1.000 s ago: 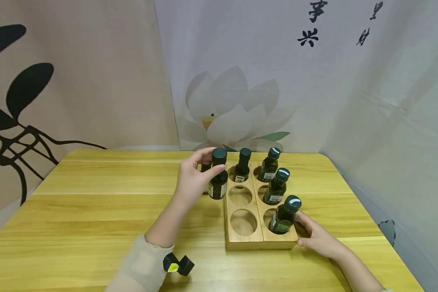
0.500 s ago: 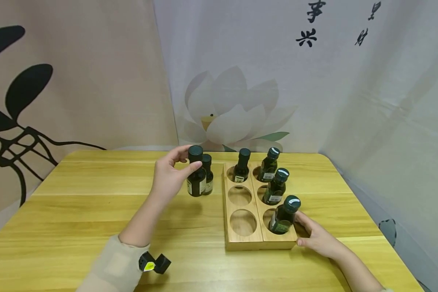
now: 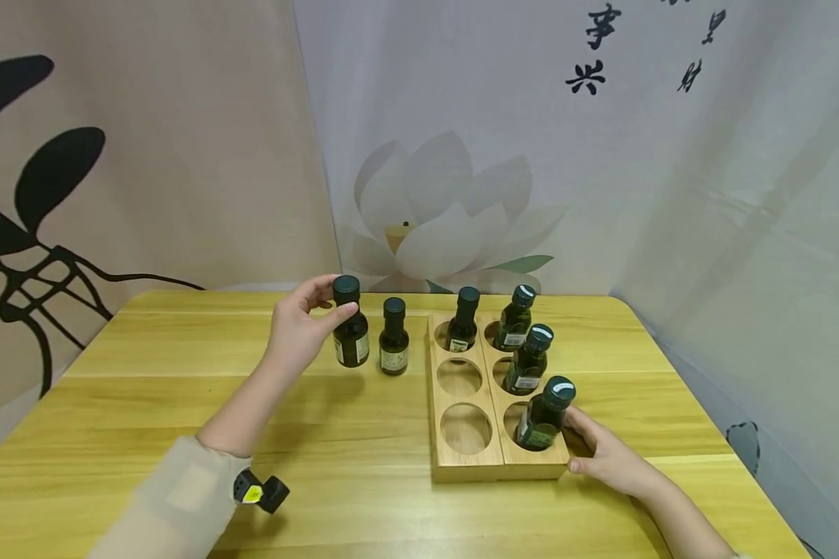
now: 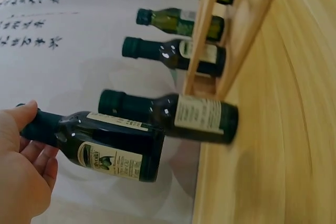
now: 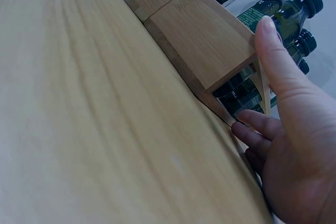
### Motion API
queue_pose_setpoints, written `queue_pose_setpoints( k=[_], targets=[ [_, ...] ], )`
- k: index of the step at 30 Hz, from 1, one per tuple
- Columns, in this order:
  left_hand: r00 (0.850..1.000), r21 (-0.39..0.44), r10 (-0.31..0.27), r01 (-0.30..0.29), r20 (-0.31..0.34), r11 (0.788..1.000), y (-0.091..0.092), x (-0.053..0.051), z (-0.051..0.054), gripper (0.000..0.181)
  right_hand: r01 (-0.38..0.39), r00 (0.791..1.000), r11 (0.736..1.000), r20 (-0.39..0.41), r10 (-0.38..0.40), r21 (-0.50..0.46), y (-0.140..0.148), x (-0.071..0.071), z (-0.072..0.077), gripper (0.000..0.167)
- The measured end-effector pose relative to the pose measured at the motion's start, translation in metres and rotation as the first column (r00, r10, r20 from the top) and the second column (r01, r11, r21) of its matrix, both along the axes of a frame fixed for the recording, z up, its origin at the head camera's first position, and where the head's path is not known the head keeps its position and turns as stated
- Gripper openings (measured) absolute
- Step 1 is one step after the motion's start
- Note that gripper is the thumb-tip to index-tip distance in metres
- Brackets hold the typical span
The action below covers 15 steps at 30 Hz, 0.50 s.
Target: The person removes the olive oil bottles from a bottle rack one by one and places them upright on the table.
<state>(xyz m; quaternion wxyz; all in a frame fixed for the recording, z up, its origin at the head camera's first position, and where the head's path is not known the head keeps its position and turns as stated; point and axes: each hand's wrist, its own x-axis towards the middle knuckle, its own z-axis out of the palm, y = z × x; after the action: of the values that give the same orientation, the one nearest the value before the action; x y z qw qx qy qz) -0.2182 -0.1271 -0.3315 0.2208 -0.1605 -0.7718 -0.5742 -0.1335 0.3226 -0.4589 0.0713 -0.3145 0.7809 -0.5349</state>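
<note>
Hanging above the table (image 3: pixel 363 466) in the head view, a bottle (image 3: pixel 352 341) is seen left of the rack (image 3: pixel 468 471). Left wrist: its neck is pinched by the left hand (image 4: pixel 22 171). Right wrist: the rack is touched by the relaxed right hand (image 5: pixel 304 140).

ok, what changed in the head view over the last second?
The left hand moved left, carrying its bottle away from the rack, past the loose bottle, which it had partly hidden and which now shows whole. Nothing was newly gripped or let go. Unchanged: rack, its four bottles, the loose bottle's place, and the right hand at the rack's near right corner.
</note>
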Motion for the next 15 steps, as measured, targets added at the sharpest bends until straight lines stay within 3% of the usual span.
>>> queue_pose_setpoints(
  k=[7, 15],
  targets=[
    [0.998, -0.043, -0.003, 0.006, 0.059, 0.999, -0.010, -0.011, 0.000, 0.036, 0.007, 1.000, 1.000, 0.020, -0.007, -0.004, 0.001, 0.000, -0.002, 0.089],
    [0.994, -0.033, -0.013, 0.016, 0.108, 0.999, -0.016, -0.015, -0.004, 0.038, 0.013, 1.000, 1.000, 0.015, -0.013, -0.003, 0.002, 0.000, -0.004, 0.090]
  ],
)
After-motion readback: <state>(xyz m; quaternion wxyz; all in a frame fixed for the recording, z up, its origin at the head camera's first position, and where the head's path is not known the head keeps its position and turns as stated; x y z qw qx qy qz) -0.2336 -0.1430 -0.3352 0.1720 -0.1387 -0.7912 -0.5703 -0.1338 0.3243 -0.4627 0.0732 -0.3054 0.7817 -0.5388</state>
